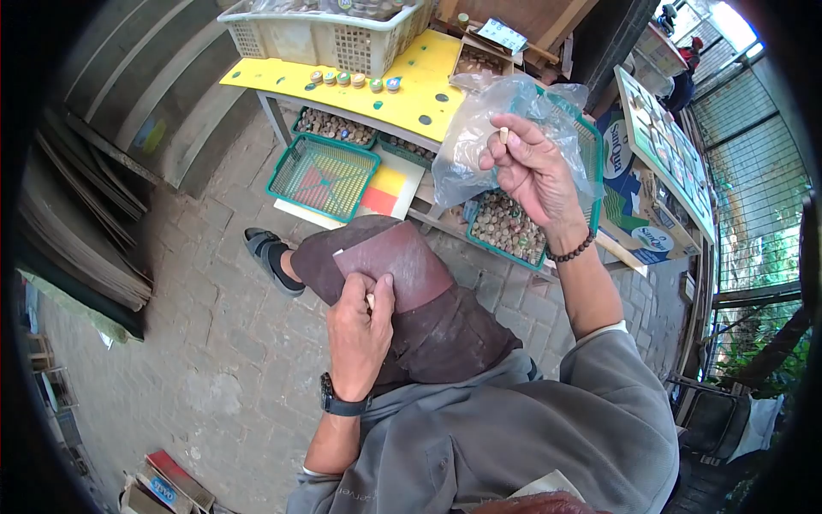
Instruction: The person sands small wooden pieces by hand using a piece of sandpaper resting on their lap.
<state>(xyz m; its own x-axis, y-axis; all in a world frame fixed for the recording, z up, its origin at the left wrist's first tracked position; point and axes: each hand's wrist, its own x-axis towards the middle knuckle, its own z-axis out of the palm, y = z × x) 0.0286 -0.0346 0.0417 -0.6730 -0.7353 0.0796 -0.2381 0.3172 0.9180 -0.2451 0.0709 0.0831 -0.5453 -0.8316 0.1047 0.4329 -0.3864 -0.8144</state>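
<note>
My right hand (533, 167), raised at the plastic bag (479, 128), pinches a small pale wooden piece (503, 135) between thumb and fingertips. On my thigh lies a reddish-brown sheet that looks like sandpaper (411, 265). My left hand (360, 321) is closed at the sheet's near edge, thumb pressing on it. Another small pale piece (371, 301) shows between the left fingers; its exact shape is hidden by them. Beneath the clear bag, a green basket (531, 257) holds many small round wooden pieces (505, 224).
A yellow table (291, 75) carries a row of small round wooden pieces (358, 80) and a white crate (300, 32). Under it sits a green basket (324, 180), with filled ones behind. Cardboard boxes (638, 193) stand right; stacked boards (81, 214) lean left.
</note>
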